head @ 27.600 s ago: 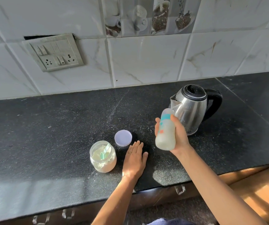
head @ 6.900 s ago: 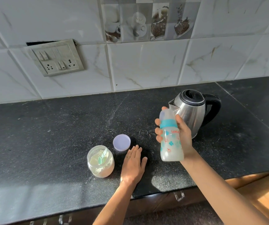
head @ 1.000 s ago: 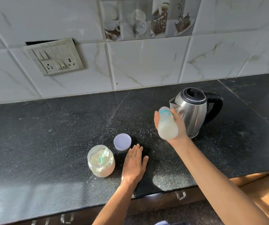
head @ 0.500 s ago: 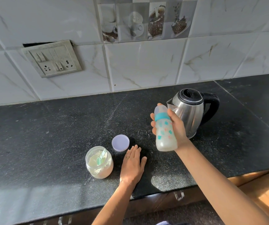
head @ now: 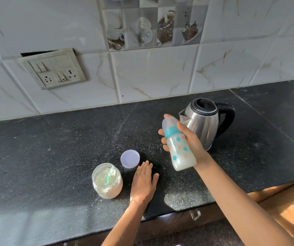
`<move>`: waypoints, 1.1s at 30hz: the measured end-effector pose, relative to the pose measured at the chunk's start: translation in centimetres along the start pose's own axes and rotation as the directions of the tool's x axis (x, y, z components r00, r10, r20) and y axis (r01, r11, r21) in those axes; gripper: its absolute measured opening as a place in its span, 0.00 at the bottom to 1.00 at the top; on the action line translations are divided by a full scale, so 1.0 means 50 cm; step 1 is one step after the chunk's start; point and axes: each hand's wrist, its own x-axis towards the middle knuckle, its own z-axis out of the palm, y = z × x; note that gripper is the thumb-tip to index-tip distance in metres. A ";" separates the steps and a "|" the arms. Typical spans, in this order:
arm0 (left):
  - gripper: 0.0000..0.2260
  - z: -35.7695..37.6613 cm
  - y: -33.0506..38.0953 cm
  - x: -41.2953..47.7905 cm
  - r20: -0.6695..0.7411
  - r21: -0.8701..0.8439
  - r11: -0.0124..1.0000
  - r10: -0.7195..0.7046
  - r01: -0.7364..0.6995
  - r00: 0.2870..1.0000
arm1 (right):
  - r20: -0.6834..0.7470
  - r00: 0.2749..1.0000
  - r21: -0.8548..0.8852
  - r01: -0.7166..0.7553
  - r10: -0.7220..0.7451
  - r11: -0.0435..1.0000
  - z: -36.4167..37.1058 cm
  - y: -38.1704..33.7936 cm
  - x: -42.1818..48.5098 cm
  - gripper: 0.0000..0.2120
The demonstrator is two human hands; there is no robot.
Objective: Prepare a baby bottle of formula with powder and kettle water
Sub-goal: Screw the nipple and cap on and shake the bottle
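Right hand (head: 190,141) grips teal-patterned bottle (head: 180,152); left hand (head: 143,183) flat.

Kettle (head: 206,125): lower left side and part of the spout sit behind the right hand (head: 191,141) and the bottle (head: 179,148).
Right hand: palm hidden behind the bottle; only fingertips (head: 161,132) show past its left edge.
Bottle: printed marks too small to read.
Scoop (head: 109,176): lower end sunk in powder (head: 110,191) inside the jar (head: 96,188).
Right forearm (head: 240,206) and left forearm (head: 125,226): both cut off by the bottom edge.
Picture tiles (head: 153,23): top row cut off by the upper edge.
Drawer handle (head: 195,214): partly hidden under the counter (head: 54,148) lip.
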 end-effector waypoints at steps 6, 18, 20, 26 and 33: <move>0.30 0.000 0.000 -0.001 -0.007 -0.009 1.000 -0.006 0.006 1.000 | -0.079 0.997 0.237 0.002 0.017 0.971 -0.004 0.007 0.003 0.28; 0.22 0.000 -0.002 0.000 -0.016 -0.010 1.000 0.009 -0.009 1.000 | 0.057 0.998 0.050 0.003 -0.006 0.999 0.001 0.007 -0.011 0.27; 0.21 0.000 -0.002 0.000 -0.019 -0.015 1.000 0.010 -0.010 1.000 | -0.045 0.999 0.202 -0.014 0.024 0.979 0.000 0.006 -0.008 0.30; 0.29 0.000 -0.002 -0.002 -0.022 -0.011 1.000 0.020 -0.021 1.000 | -0.003 0.995 0.145 -0.101 0.102 0.984 -0.001 0.007 -0.008 0.27; 0.25 0.003 -0.006 0.000 -0.019 -0.018 1.000 0.016 -0.016 1.000 | -0.397 0.887 0.523 0.010 0.234 0.852 0.051 0.000 0.004 0.14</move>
